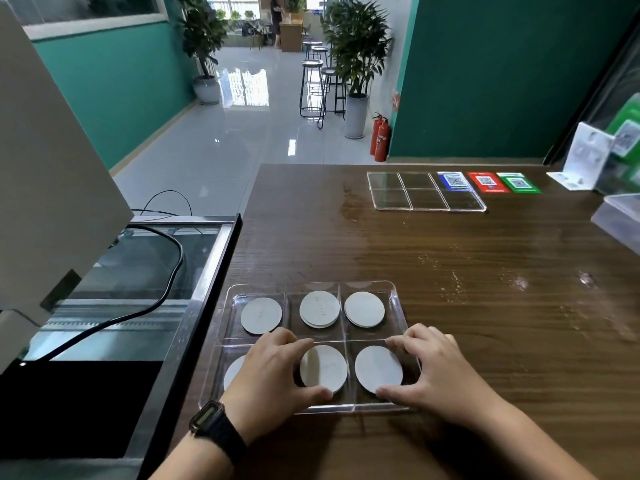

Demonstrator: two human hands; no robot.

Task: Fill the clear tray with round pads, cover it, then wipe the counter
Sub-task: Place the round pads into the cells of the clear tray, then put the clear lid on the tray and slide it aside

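Observation:
The clear six-compartment tray [395, 289] sits at the near left of the wooden counter [491, 327]. Grey round pads lie in the three far compartments [319, 309]. My left hand [266, 372], with a black watch on its wrist, pinches the front middle pad [325, 368] between fingers and thumb and covers most of the front left pad [232, 373]. My right hand [436, 368] grips the front right pad [377, 368] the same way. The flat clear lid [426, 192] lies at the far side of the counter.
Blue, red and green QR cards [486, 181] lie beside the lid. A white acrylic stand [581, 161] and a clear box [620, 216] sit at the right edge. Wet streaks and crumbs [450, 282] mark the counter. A glass case with a black cable [166, 258] is on the left.

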